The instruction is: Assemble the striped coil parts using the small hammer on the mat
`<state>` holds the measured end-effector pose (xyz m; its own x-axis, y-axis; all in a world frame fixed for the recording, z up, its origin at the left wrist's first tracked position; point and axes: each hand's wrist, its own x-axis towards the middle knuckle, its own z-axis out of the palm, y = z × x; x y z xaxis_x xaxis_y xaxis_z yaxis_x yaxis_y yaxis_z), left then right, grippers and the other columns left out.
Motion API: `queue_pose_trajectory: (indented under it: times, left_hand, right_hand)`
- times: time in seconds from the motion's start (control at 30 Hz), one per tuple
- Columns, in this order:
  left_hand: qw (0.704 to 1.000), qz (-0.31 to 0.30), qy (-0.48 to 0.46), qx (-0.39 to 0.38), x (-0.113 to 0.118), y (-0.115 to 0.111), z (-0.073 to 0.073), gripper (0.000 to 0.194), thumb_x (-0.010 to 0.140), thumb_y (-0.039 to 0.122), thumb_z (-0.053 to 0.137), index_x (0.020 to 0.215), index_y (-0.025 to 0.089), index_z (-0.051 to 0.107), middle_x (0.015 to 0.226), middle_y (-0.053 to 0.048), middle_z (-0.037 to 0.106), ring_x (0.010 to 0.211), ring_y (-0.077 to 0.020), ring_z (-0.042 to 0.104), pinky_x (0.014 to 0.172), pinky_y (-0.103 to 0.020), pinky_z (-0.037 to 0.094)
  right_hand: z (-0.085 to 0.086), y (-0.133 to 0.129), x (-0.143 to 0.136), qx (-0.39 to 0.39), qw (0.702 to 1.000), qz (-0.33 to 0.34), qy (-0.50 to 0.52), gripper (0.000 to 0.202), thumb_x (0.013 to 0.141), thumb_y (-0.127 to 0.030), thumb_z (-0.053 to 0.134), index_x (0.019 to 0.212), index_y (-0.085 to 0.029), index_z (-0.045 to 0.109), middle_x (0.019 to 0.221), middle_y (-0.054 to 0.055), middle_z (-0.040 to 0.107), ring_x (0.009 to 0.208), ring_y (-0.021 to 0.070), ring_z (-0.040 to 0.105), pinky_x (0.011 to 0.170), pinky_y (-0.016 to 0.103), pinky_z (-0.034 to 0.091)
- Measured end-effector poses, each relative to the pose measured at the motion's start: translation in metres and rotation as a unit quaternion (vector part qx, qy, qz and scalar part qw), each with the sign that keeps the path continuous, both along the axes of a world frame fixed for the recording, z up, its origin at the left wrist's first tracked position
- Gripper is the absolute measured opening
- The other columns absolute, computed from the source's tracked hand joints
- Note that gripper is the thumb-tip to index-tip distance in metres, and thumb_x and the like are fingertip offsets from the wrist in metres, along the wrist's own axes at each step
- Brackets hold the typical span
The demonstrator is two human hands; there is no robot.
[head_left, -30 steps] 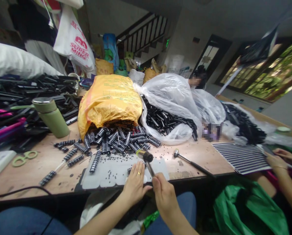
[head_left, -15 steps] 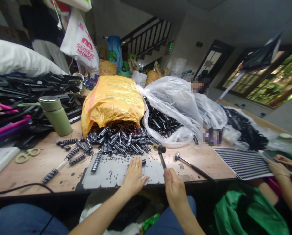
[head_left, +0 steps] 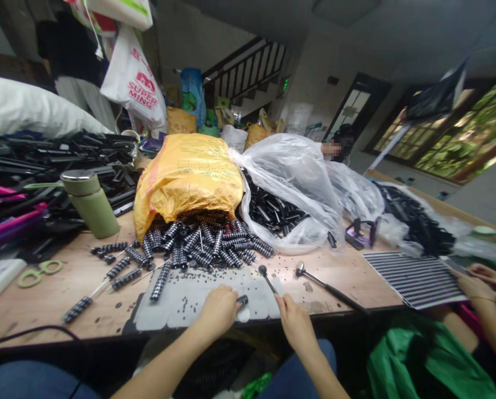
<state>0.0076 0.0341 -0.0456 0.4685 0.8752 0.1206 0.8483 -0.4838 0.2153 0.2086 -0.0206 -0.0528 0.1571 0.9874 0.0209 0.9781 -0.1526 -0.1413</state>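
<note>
The bench (head_left: 343, 269) ran across my whole view. On it slumped the yellow bag (head_left: 189, 177), its mouth facing me, with the clear bag (head_left: 293, 172) touching it on the right, full of black parts. Checked rods (head_left: 181, 244) spilled from the yellow bag's mouth, a few lying loose to the left. Just in front of that heap, along the near edge, I had the grey mat (head_left: 173, 313). The flask (head_left: 92, 208) stood left of the yellow bag.

My left grip (head_left: 218, 311) was over the mat, fingers curled around a black piece (head_left: 242, 300), whose end stuck out on the right. My right grip (head_left: 293, 317) was closed on the hammer (head_left: 270, 281), head pointing away from me near the mat's far right corner; I couldn't tell whether the head touched anything. A second hammer (head_left: 328, 287) lay on the wood farther right, and the scissors (head_left: 40, 271) well off to the left. Smallest were the black specks (head_left: 185, 303), scattered over mat and wood.
</note>
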Motion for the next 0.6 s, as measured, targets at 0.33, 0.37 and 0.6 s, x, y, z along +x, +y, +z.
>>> queue_pose_trajectory:
  times: [0.33, 0.37, 0.6]
  left_hand:
    - [0.965, 0.256, 0.007, 0.047, -0.011, 0.087, 0.016, 0.03, 0.081, 0.013, 0.034, 0.082, 0.002, 0.062, 0.086, -0.021, 0.059, 0.086, -0.0282, 0.054, 0.064, -0.034, 0.045]
    - [0.966, 0.252, 0.007, 0.052, -0.013, 0.085, 0.017, 0.03, 0.081, 0.013, 0.034, 0.083, 0.002, 0.062, 0.085, -0.02, 0.06, 0.085, -0.0278, 0.055, 0.066, -0.035, 0.045]
    - [0.99, 0.124, -0.05, 0.038, -0.045, 0.031, 0.047, 0.017, 0.074, 0.018, 0.049, 0.084, 0.014, 0.062, 0.08, -0.008, 0.062, 0.08, -0.0218, 0.056, 0.075, -0.033, 0.044]
  right_hand:
    - [0.008, 0.103, 0.017, 0.174, 0.981, 0.048, 0.066, 0.022, 0.089, -0.025, 0.037, 0.093, -0.013, 0.056, 0.094, 0.01, 0.06, 0.093, 0.0209, 0.051, 0.082, 0.031, 0.036]
    - [0.013, 0.124, 0.02, 0.179, 0.98, 0.047, 0.073, 0.023, 0.088, -0.021, 0.036, 0.096, -0.012, 0.056, 0.097, 0.011, 0.059, 0.096, 0.021, 0.049, 0.083, 0.031, 0.036]
    - [0.031, 0.224, 0.041, 0.155, 0.968, 0.095, 0.175, 0.023, 0.069, -0.003, 0.053, 0.086, -0.013, 0.064, 0.094, 0.009, 0.063, 0.091, 0.018, 0.053, 0.082, 0.027, 0.037]
